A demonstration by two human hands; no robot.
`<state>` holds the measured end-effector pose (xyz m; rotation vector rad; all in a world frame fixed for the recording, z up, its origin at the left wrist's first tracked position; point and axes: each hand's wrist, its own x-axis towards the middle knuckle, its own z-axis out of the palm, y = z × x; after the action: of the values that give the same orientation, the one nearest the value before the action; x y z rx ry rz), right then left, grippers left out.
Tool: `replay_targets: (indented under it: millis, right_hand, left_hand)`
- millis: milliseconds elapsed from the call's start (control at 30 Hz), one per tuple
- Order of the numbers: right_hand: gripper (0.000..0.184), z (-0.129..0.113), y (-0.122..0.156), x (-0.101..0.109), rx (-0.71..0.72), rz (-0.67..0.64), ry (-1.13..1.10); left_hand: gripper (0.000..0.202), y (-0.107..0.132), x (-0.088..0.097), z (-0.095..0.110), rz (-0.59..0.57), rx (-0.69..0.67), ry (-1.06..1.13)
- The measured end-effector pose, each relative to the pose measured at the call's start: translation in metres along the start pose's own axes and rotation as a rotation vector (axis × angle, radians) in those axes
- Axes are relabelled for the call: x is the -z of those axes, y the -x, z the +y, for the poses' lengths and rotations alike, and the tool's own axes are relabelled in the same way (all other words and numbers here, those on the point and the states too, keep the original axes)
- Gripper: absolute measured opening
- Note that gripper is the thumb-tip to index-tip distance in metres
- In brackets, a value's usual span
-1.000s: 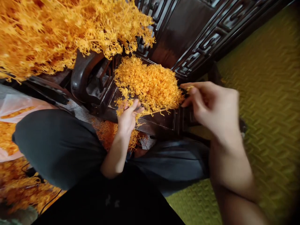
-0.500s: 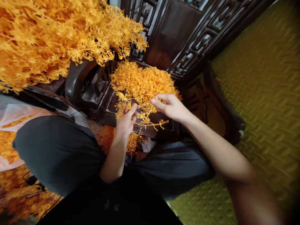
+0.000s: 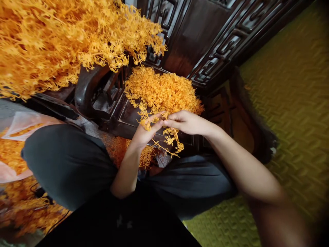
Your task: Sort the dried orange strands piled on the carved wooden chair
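**Both hands pinching one orange sprig**

We are pinching a branching orange sprig (image 3: 172, 140) from both ends. The left hand (image 3: 142, 133) and right hand (image 3: 190, 122) are gripping it fingertip to fingertip, at 6 o'clock of the orange pile (image 3: 164, 91) on the carved dark seat (image 3: 128, 118). We judge we are working it loose, which calls for a light, steady pull.

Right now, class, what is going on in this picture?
A seated person pinches an orange sprig between left hand and right hand, fingertips meeting. Behind it, a pile of like sprigs lies on dark carved furniture. A bigger orange mass fills the upper left; a green mat lies to the right.
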<state>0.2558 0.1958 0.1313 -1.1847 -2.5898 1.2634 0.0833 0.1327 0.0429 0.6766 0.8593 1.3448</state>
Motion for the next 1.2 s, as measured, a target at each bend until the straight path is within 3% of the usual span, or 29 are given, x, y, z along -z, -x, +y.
replay_targets:
  millis: [100, 300, 433, 567, 633, 800, 933, 1100, 1200]
  right_hand:
    - [0.058, 0.002, -0.003, -0.005, 0.038, -0.067, 0.056]
    - [0.053, -0.009, -0.001, -0.005, 0.041, -0.059, 0.126]
    - [0.046, -0.026, 0.004, -0.003, 0.110, 0.004, 0.200]
    - [0.049, -0.033, 0.006, -0.005, 0.098, -0.008, 0.250]
    - [0.050, -0.030, 0.010, -0.003, 0.069, -0.023, 0.271]
    - [0.057, -0.010, 0.029, 0.013, -0.119, -0.018, 0.263]
    - [0.055, 0.005, 0.037, 0.018, -0.261, 0.186, 0.090]
    - [0.052, 0.007, 0.033, 0.013, -0.142, 0.393, -0.136]
    - [0.051, -0.002, 0.027, 0.005, -0.072, 0.466, -0.098]
  left_hand:
    - [0.037, 0.001, -0.007, -0.001, -0.105, 0.105, 0.079]
    - [0.028, -0.001, -0.007, -0.006, 0.236, -0.162, -0.008]
    - [0.031, 0.001, -0.011, -0.007, 0.322, -0.249, 0.022]
    - [0.038, 0.004, -0.016, -0.007, 0.342, -0.236, 0.064]
    - [0.038, 0.001, -0.009, -0.006, 0.372, -0.225, 0.099]
    - [0.042, -0.014, 0.028, 0.003, 0.671, -0.342, 0.184]
    - [0.036, -0.014, 0.027, 0.004, 0.425, -0.247, 0.122]
    - [0.035, -0.004, 0.003, -0.001, 0.215, -0.201, 0.134]
    - [0.038, 0.000, -0.003, 0.001, 0.122, -0.179, 0.124]
